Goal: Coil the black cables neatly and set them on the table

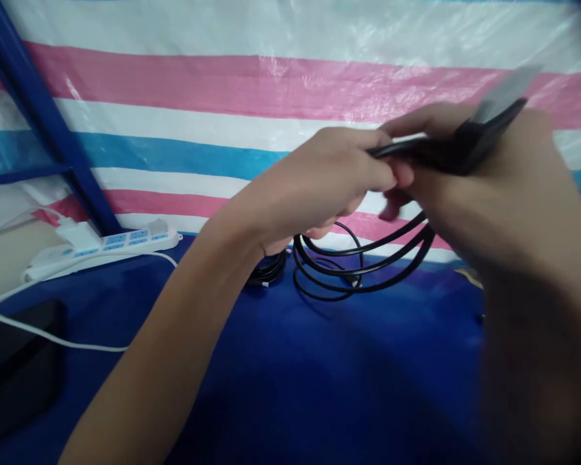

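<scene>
A looped black cable [386,263] hangs between my two hands, above the blue surface. My left hand [329,171] is closed; its thumb and forefinger pinch a thin black strand near my right fingertips. Beneath its curled fingers, the left side of the loops passes partly out of sight. My right hand [498,177], smeared by motion, is closed around the right side of the loops. Across its top lies a blurred black piece [462,145] with a flat greyish end; I cannot make out its kind.
Behind my left wrist, another coiled black cable [274,270] lies on the blue surface [271,381]. A white power strip [121,245] with a plugged-in adapter and a white cord [43,332] sit at left, near a dark flat object [22,368]. Striped sheeting [184,84] hangs behind.
</scene>
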Tool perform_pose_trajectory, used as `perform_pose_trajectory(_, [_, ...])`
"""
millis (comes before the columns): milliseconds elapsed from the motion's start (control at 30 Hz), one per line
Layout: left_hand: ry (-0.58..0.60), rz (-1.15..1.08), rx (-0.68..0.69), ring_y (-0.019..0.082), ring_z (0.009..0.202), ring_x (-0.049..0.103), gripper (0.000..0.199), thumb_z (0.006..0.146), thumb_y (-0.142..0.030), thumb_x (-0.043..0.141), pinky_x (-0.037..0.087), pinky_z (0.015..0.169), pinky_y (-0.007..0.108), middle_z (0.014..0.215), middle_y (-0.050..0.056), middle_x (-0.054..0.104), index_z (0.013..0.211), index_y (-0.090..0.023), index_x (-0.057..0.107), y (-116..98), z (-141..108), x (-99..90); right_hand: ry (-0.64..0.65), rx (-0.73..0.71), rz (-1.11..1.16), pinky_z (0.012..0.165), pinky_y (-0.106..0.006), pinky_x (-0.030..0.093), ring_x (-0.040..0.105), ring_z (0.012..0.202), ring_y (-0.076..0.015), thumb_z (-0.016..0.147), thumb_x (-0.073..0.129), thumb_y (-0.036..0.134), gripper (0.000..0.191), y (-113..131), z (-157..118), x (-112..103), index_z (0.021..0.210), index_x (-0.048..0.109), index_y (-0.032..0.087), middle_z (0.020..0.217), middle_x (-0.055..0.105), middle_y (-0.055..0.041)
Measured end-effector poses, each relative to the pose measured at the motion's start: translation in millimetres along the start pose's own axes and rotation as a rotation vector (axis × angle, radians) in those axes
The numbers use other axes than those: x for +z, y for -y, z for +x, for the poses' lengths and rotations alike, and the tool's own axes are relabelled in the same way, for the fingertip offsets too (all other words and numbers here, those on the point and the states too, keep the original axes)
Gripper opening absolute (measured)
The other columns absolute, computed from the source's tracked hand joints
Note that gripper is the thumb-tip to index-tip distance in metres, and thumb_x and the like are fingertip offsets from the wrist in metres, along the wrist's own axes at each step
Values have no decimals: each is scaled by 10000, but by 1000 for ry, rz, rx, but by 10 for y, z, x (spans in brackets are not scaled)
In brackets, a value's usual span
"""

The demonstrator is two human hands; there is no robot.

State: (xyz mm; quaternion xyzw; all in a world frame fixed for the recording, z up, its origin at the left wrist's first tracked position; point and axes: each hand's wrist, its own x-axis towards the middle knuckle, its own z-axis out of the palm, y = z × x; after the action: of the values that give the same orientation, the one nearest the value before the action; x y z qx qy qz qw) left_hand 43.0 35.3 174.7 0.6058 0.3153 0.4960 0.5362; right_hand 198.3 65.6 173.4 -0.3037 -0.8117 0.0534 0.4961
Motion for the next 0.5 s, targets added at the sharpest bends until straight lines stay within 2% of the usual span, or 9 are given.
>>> perform_pose_trajectory(100, [28,2,1,-55,357,260,123,828,-76,518,128,421,56,502,-73,264,714,-77,564,-8,-20,-8,19,-53,-17,443,-237,302,435,505,-101,782,543,82,165,26,-7,15,700,631,195,621,553,10])
perform_pose_trajectory(167, [-36,-25,-54,-44,366,288,228,884,-197,477,163,429,79,524,-63,260,686,-99,534,-17,-40,-43,33,-56,-137,490,-271,307,474,569,-140,781,562,104,159,38,-8,17,650,596,189,655,578,-11])
perform_pose_trajectory(233, [-129,-38,-89,-38,372,299,342,919,-308,411,160,440,89,539,-53,252,660,-109,512,-20,-54,-41,64,-78,-283,571,-320,345,523,649,-199,769,561,84,149,50,-7,27,674,589,196,702,607,-31])
perform_pose_trajectory(267, [-155,-5,-73,-36,378,301,365,912,-335,437,147,441,89,539,-50,254,632,-109,500,-18,-59,-17,86,-99,-341,617,-346,363,537,676,-223,773,545,72,157,55,-8,34,703,594,203,724,615,-37])
perform_pose_trajectory(333, [-152,141,35,-30,399,281,412,856,-323,571,114,422,89,523,-45,245,531,-115,425,-7,-60,67,120,-146,-405,693,-389,387,558,722,-254,799,494,61,208,64,-18,43,788,622,226,786,626,-41])
perform_pose_trajectory(400, [-123,303,223,-18,419,219,489,821,-272,633,86,386,107,511,-41,205,474,-137,316,9,-49,152,69,-173,-354,731,-390,409,580,798,-267,802,486,53,265,68,-33,40,885,651,244,833,632,-39])
perform_pose_trajectory(467, [-153,337,414,1,439,179,494,838,-245,607,82,360,128,527,-33,183,484,-155,273,18,-25,189,-2,-162,-166,677,-341,440,597,795,-238,794,543,73,310,66,-42,30,1016,657,257,855,631,-33])
perform_pose_trajectory(500, [-193,295,485,12,440,171,460,847,-237,588,82,350,139,541,-31,178,505,-163,289,18,-10,184,-48,-147,-30,590,-308,442,595,709,-205,785,584,96,299,63,-43,27,1031,660,250,813,619,-30])
